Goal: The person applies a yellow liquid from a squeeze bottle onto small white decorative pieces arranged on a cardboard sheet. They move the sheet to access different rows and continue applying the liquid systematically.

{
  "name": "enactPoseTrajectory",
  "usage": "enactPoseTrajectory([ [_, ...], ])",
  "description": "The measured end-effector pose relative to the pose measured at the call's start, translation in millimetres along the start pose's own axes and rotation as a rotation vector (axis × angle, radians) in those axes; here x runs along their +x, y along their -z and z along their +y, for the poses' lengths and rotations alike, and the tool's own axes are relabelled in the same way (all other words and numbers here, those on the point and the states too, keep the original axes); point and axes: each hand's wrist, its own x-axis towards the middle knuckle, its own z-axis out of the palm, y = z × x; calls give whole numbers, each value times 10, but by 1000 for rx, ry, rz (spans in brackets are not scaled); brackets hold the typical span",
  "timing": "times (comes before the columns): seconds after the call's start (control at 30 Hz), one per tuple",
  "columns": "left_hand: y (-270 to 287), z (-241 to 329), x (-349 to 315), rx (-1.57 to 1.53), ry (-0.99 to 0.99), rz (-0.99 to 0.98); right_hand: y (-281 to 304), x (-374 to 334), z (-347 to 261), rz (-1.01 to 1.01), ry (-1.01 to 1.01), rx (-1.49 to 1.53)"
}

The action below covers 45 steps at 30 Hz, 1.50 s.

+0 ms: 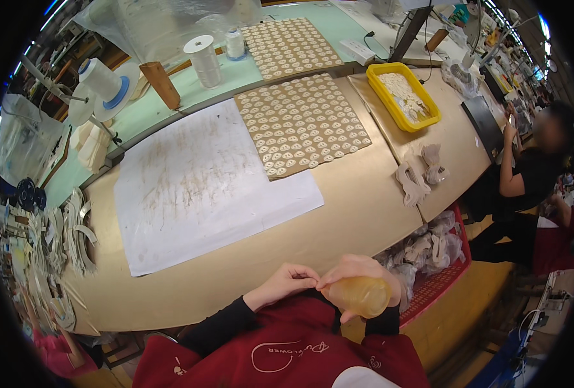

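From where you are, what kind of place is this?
Probably a workshop or factory: there's a big spool of white thread, many small pale pieces in rows, and another person nearby.

- Nearer us than the yellow tray [423, 124], the amber bottle [366, 295], one end lost behind the right hand [353, 266]; what, if anything, the left hand [279, 285] pinches, I can't tell!
- Pale pieces [400, 94] inside that tray: too small to sort singly.
- Right of it, a co-worker [526, 169], face blurred.
- Below it, the red crate [432, 294], partly hidden by the table [351, 220].
- Left of it, plastic sheeting [164, 22], cropped at the top edge.
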Motion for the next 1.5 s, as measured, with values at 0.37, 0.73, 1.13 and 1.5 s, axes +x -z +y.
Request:
enactPoseTrajectory([
  [0.37, -30, 28, -92, -86, -113, -98, -206, -74, 122, 252, -86, 768],
  [0.73, 121, 142, 106, 580, -216, 287, -161, -36, 375, 959, -214, 290],
  [1.13, 462, 531, 731, 1200, -595, 518, 183, 486, 1532, 1321, -229, 322],
  [1.5, 561, 477, 967, 1594, -559, 712, -33, 792, 1922, 1474, -174, 105],
])
